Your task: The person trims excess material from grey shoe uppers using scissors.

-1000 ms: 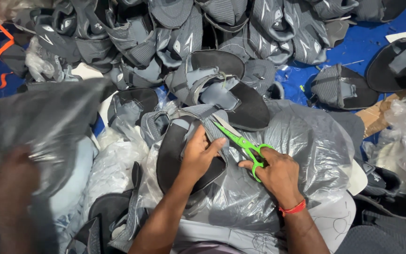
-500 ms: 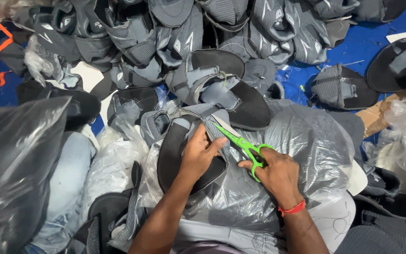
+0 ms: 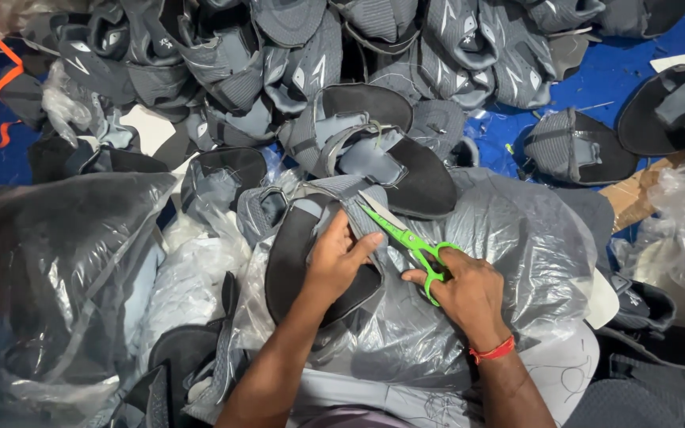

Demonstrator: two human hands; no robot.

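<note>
Scissors (image 3: 406, 238) with bright green handles sit in the right hand (image 3: 465, 292), fingers through the loops, blades parted narrowly at the grey strap (image 3: 356, 208) of a dark sandal (image 3: 311, 261). The left hand (image 3: 334, 261) presses flat on that sandal's black sole, thumb just beside the blades, fingers curled over the strap. The sandal lies on a clear plastic bag (image 3: 509, 261) stuffed with grey material, across the person's lap. Another filled plastic bag (image 3: 65, 269) crowds the left edge. Beyond, a heap of grey sandals (image 3: 342, 55) covers a blue floor (image 3: 620, 75), bare only at upper right, near a scrap of brown cardboard (image 3: 636, 198).
</note>
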